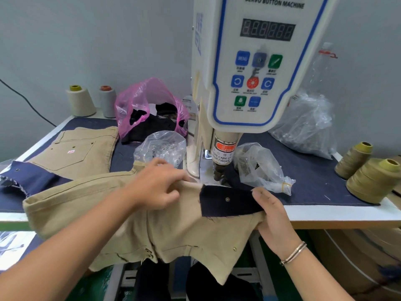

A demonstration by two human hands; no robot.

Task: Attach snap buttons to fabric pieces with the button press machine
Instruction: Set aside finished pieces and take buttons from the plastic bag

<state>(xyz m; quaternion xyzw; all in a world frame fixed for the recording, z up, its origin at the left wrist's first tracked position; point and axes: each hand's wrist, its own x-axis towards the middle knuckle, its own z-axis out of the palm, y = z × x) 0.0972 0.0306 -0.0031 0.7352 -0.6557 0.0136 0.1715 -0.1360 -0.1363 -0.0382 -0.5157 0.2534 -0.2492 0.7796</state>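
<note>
A tan garment piece lies over the table's front edge, just before the white servo button machine. Its press head stands right behind the cloth. A dark navy patch with one metal snap lies on the tan cloth. My left hand rests on the tan cloth left of the patch, fingers curled and pinching the fabric near the press. My right hand grips the right edge of the patch and the tan cloth under it.
Another tan piece and a navy scrap lie at the left. Clear bags of snaps flank the press. A pink bag, thread cones and a large clear bag stand around the denim-covered table.
</note>
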